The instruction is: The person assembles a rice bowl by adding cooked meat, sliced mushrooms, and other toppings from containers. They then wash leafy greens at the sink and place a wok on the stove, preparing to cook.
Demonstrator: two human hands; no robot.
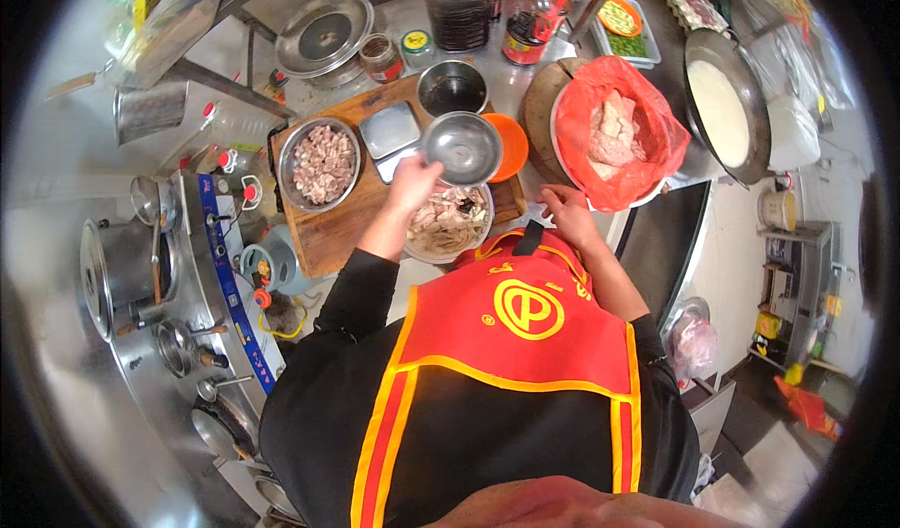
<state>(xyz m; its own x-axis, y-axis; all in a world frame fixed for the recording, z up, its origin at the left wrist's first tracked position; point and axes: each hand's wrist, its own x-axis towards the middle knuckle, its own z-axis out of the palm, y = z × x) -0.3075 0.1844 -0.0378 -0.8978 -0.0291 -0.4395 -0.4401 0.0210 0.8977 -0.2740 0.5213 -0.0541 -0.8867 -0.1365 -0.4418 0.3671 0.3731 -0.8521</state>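
My left hand (pixel 413 182) grips the rim of a small, empty-looking metal bowl (pixel 463 147), held over the wooden cutting board (pixel 316 236). Just below it stands a bowl of sliced, pale food (pixel 450 225) with a dark patch on top. To the left on the board are a metal bowl of chopped raw meat (pixel 322 166) and a kitchen scale (pixel 389 131). An orange plastic bowl (pixel 508 147) lies partly behind the held bowl, near a pot with dark contents (pixel 452 89). My right hand (pixel 564 208), fingers loosely bent and holding nothing, is by the counter edge, below a red plastic bag (pixel 657 169) with raw meat.
A round wooden chopping block (pixel 538 116) lies partly under the bagged bowl. Sauce bottles (pixel 527 28), jars (pixel 381 57) and a lidded pan (pixel 325 35) stand at the back. A wok with white contents (pixel 717 113) is at right; a steel stove (pixel 148 380) is at left.
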